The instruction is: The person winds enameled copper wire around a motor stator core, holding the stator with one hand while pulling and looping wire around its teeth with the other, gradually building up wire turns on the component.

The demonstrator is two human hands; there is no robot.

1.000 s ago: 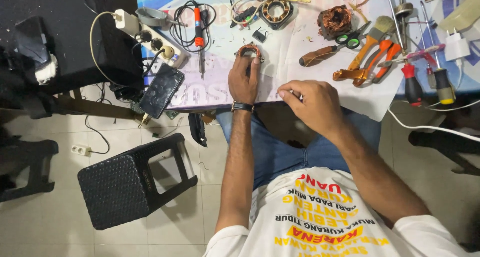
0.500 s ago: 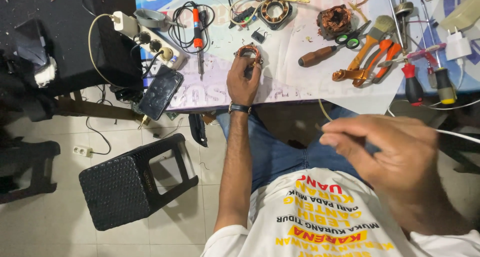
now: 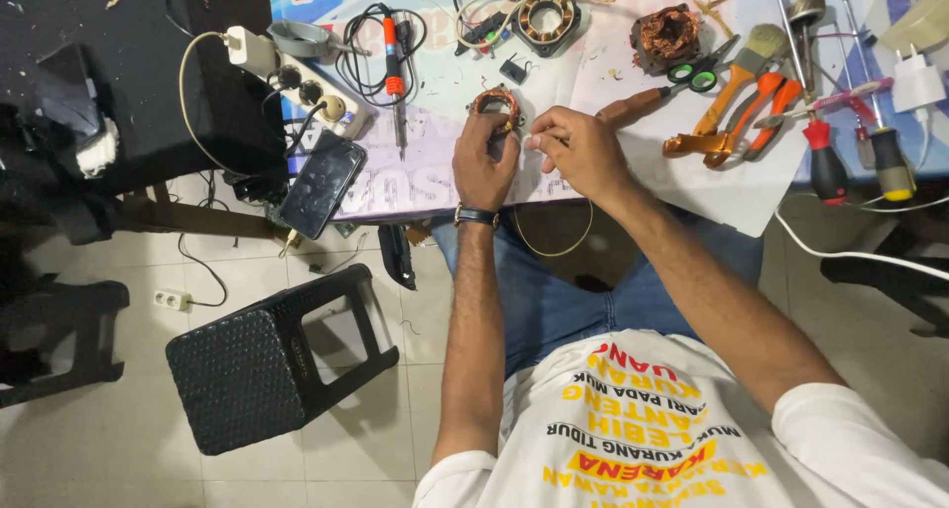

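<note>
My left hand (image 3: 484,162) grips a small ring-shaped copper coil (image 3: 494,103) on the paper-covered table (image 3: 633,197). My right hand (image 3: 578,152) sits just to its right, fingers pinched on a thin wire or thread that loops down below the table edge (image 3: 554,241). The two hands nearly touch. A watch band is on my left wrist.
Soldering iron (image 3: 395,63), power strip (image 3: 297,88) and phone (image 3: 321,182) lie to the left. A wound stator (image 3: 542,19), copper bundle (image 3: 664,34), scissors (image 3: 697,73), orange pliers (image 3: 741,123), brush and screwdrivers (image 3: 820,152) lie right. A black stool (image 3: 267,370) stands on the floor.
My right hand swung away from the table toward my body, pulling the thin wire out, then came back up beside the coil. My left hand stayed on the coil.
</note>
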